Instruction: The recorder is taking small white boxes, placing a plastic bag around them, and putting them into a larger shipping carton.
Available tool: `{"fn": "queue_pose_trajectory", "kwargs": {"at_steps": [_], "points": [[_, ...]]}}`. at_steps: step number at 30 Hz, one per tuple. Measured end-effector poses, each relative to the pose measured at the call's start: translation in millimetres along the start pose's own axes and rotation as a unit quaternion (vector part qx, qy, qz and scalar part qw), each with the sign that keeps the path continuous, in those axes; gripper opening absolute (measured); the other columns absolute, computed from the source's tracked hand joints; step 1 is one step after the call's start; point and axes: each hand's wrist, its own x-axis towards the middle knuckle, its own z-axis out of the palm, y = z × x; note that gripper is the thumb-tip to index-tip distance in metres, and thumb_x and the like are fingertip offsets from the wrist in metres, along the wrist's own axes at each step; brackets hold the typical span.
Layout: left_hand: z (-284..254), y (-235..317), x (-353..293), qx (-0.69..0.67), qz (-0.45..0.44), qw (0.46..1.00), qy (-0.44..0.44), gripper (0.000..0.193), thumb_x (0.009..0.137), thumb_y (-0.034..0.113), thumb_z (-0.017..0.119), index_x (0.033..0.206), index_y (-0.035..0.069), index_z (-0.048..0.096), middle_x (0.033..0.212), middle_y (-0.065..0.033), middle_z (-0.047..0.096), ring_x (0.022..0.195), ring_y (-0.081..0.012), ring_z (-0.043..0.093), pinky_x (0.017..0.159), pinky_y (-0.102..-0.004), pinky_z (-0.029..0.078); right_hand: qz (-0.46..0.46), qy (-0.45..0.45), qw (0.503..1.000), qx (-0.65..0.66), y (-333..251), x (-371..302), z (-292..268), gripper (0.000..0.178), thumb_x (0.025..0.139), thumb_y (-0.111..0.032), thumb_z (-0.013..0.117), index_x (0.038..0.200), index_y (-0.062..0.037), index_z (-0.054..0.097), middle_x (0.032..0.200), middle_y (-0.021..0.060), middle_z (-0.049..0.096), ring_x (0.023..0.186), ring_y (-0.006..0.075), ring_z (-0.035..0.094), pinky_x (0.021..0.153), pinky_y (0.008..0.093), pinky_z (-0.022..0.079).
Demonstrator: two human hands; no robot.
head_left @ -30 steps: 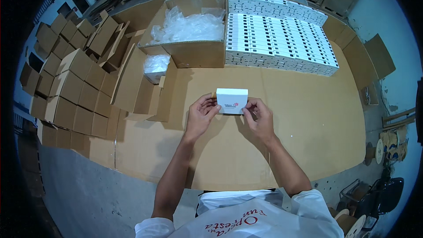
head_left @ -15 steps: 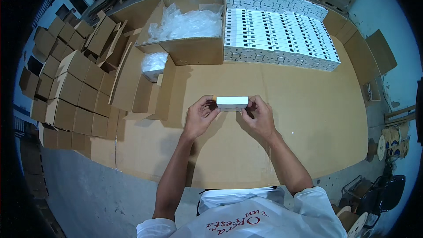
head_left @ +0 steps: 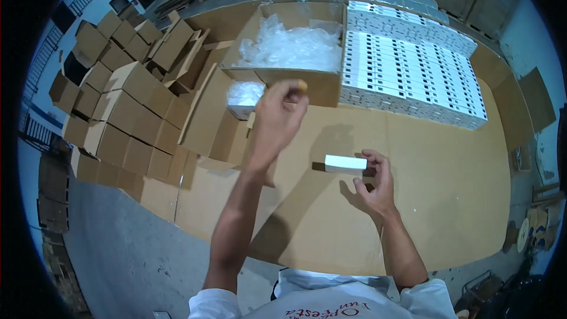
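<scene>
A small white box [head_left: 345, 163] is over the cardboard-covered table, in front of me. My right hand [head_left: 379, 186] is at its right end, fingers curled against that end and thumb just below its near edge. My left hand [head_left: 280, 118] is raised away from the box, over the front of the open cartons, its fingers loosely bent and apart with nothing visible in them. An orange cover [head_left: 302, 85] is on one of its fingertips. Beyond that hand, a large carton [head_left: 298, 82] holds clear plastic bags [head_left: 289, 44].
An open carton [head_left: 204, 127] holding a plastic-wrapped bundle [head_left: 243, 94] stands at the left. Folded brown boxes [head_left: 127, 118] are stacked further left. Rows of white boxes [head_left: 413, 77] fill the back right. Cardboard flaps [head_left: 502, 106] edge the table's right side.
My left hand has let go of the small white box and moved up toward the cartons. My right hand stays at the box's right end. The whole view has shifted.
</scene>
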Motion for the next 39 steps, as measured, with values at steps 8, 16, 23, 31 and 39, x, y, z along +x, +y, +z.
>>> {"fn": "queue_pose_trajectory", "kwargs": {"at_steps": [8, 16, 23, 31, 39], "points": [[-36.4, -85.6, 190.5, 0.309, 0.0, 0.951, -0.014, 0.033, 0.077, 0.016, 0.079, 0.104, -0.001, 0.07, 0.102, -0.0213, 0.071, 0.097, -0.0383, 0.069, 0.086, -0.0457, 0.054, 0.016, -0.012, 0.999, 0.035, -3.9, 18.3, -9.3, 0.063, 0.072, -0.001, 0.07, 0.13, -0.0015, 0.045, 0.129, 0.0147, 0.057, 0.117, 0.027, 0.06, 0.101, 0.039, 0.048], [-29.0, -150.0, 246.8, 0.454, -0.027, 0.889, -0.055, 0.039, 0.071, 0.023, 0.086, 0.099, 0.0, 0.072, 0.096, -0.0232, 0.072, 0.092, -0.0389, 0.07, 0.084, -0.0444, 0.055, 0.029, -0.01, 0.999, 0.042, -0.2, 36.7, -24.5, 0.062, 0.072, -0.004, 0.07, 0.129, -0.0014, 0.046, 0.13, 0.0154, 0.055, 0.118, 0.0263, 0.059, 0.1, 0.0383, 0.049], [-42.5, -110.8, 260.9, 0.395, -0.101, 0.913, -0.027, 0.034, 0.081, 0.027, 0.076, 0.105, 0.003, 0.074, 0.094, -0.0225, 0.073, 0.093, -0.0373, 0.072, 0.086, -0.0446, 0.055, 0.026, -0.011, 0.999, 0.043, -0.7, 49.7, -31.5, 0.061, 0.072, -0.004, 0.07, 0.128, -0.0022, 0.046, 0.131, 0.0152, 0.055, 0.117, 0.0259, 0.059, 0.098, 0.0378, 0.049], [-65.1, -74.3, 235.7, 0.332, -0.024, 0.941, 0.067, 0.032, 0.089, 0.02, 0.07, 0.116, 0.002, 0.069, 0.096, -0.018, 0.073, 0.089, -0.0309, 0.072, 0.081, -0.0398, 0.054, 0.037, -0.016, 0.999, 0.031, -2.2, 39.0, -35.3, 0.06, 0.073, -0.005, 0.072, 0.127, -0.0035, 0.047, 0.129, 0.0128, 0.055, 0.117, 0.0239, 0.059, 0.098, 0.0375, 0.049], [-65.4, 2.8, 131.7, -0.104, -0.06, 0.99, 0.072, 0.027, 0.096, 0.016, 0.067, 0.117, -0.001, 0.065, 0.1, -0.0062, 0.069, 0.088, -0.0137, 0.066, 0.075, -0.0298, 0.053, -0.05, 0.07, 0.996, 0.011, -23.1, 18.2, -42.8, 0.061, 0.07, -0.005, 0.071, 0.126, -0.0037, 0.047, 0.12, 0.0115, 0.055, 0.099, 0.0231, 0.058, 0.088, 0.035, 0.049]]}}
